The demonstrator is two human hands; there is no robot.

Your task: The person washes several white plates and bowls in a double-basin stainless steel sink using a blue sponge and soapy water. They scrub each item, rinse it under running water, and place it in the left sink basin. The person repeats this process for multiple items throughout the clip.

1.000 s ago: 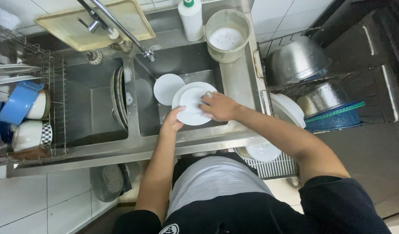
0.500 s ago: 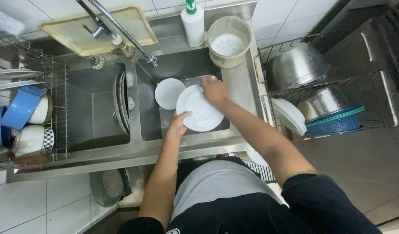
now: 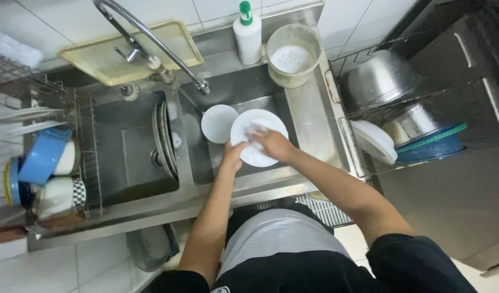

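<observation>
Gripping the white plate [image 3: 258,137] by its near-left rim, our left hand [image 3: 232,154] has thumb on top and fingers curled under, holding it tilted over the right sink basin [image 3: 244,89]. Our right hand [image 3: 272,144] lies flat on the plate's face, pressing something pale and soft against it, probably a sponge, though we can't tell for sure, and how tightly those fingers close isn't visible either.

Working outward from that plate: a smaller white plate [image 3: 219,123] sits just to its left in the same basin, the edges touching or overlapping. The faucet spout [image 3: 202,86] hangs above-left of it. Behind it on the sink ledge stand a white soap bottle with a green pump [image 3: 248,33] and a round pale tub [image 3: 293,55]. Further left, the other basin has plates stacked on edge [image 3: 164,138]. To the right of the plate there's a rack with a steel bowl [image 3: 380,80].

Looks like we're mid-scrub on the plate face. Our guess is the next bit needs the left hand to turn the plate so the pad can cover the rim and back.

Versus half a second ago: the right hand was up at the plate's far rim, now it's pulled back to the middle of the face. Left-hand hold looks unchanged.
</observation>
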